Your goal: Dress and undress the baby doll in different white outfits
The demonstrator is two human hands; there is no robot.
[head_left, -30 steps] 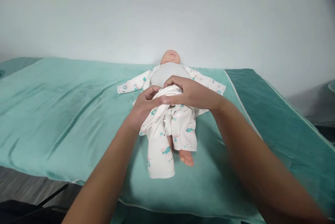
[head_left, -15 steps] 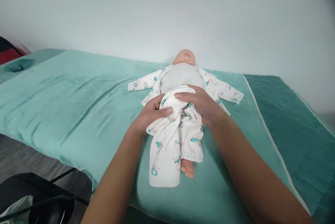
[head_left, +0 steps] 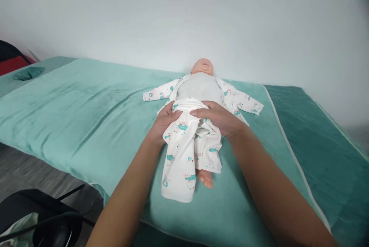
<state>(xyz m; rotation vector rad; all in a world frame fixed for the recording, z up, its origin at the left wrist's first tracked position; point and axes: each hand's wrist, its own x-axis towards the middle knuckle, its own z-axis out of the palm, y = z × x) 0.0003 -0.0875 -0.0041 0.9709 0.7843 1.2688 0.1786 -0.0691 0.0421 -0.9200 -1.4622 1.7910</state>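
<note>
A baby doll (head_left: 200, 87) lies on its back on the bed, head towards the wall. Its arms are in a white printed jacket (head_left: 242, 100) that is open over the grey-white torso. My left hand (head_left: 165, 123) pinches the waist of the white printed baby pants (head_left: 180, 162) on one side. On the other side my right hand (head_left: 221, 118) grips the bunched waistband, thumb on top. One bare foot (head_left: 205, 178) sticks out of the pant leg on the right. The left pant leg hangs flat, and no foot shows at its cuff.
A light green sheet (head_left: 72, 112) covers the bed, with a darker green cover (head_left: 319, 131) at the right end. The white wall (head_left: 184, 20) stands behind. A black chair (head_left: 37, 216) is at the lower left, and a face hole (head_left: 29, 73) lies at the bed's far left.
My left hand has moved up to the waistband's edge, and the waistband is spread more evenly between both hands. The left pant leg hangs straighter. The view has shifted slightly.
</note>
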